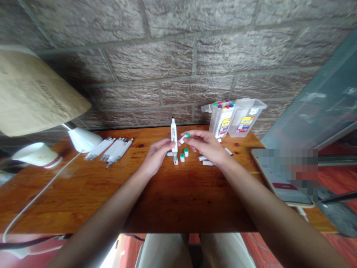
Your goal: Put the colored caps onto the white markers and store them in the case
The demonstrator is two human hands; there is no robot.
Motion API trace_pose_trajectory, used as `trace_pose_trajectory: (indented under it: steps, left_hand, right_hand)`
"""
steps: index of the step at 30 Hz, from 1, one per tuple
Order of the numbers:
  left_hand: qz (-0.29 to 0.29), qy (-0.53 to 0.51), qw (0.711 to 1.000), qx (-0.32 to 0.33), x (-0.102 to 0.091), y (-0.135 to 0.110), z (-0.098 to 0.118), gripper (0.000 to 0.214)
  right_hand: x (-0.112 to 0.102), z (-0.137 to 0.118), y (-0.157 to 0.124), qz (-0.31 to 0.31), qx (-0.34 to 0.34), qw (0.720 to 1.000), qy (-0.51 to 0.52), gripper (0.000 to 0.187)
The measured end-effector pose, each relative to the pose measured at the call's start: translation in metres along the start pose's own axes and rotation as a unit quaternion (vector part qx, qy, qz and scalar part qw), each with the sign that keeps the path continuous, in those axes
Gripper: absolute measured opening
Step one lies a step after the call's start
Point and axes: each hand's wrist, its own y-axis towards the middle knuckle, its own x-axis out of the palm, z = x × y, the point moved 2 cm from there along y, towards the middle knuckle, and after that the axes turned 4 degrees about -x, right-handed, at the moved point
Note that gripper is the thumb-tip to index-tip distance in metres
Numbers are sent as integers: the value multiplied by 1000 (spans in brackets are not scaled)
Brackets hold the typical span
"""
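Observation:
My left hand [156,155] is closed round a white marker [173,134] held upright, its dark tip pointing up. My right hand [208,146] pinches a white cap with a green end [184,138] just to the right of the marker's barrel. Under my hands, several loose white caps [184,154], some with green ends, lie on the wooden table [178,197]. More white caps [208,162] lie below my right hand.
A row of uncapped white markers [111,149] lies at the left. Two clear plastic tubs [223,118], one holding coloured-capped markers, stand at the back by the brick wall. A white lamp [83,138] with its cord and a paper bag [30,93] sit at the left.

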Motion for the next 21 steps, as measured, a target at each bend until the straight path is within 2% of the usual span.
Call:
trace_pose_trajectory:
  steps: [2,4,9,16,21]
  left_hand:
    - [-6,-17,1000,-10,1,0,1,25]
    - [-13,-33,999,-19,2,0,2,27]
    - [-16,-35,999,-28,2,-1,4,26]
    - [-54,-74,994,-58,9,-5,8,28]
    - [-85,-89,990,-64,10,-7,11,30]
  right_hand:
    - [9,1,-3,-33,6,999,2,29]
    - [12,3,-4,-41,16,999,10,31]
    - [11,8,-4,-34,34,998,48,36]
    - [13,4,-6,-91,50,993,62,38]
    - [14,7,-5,-116,65,979,156,41]
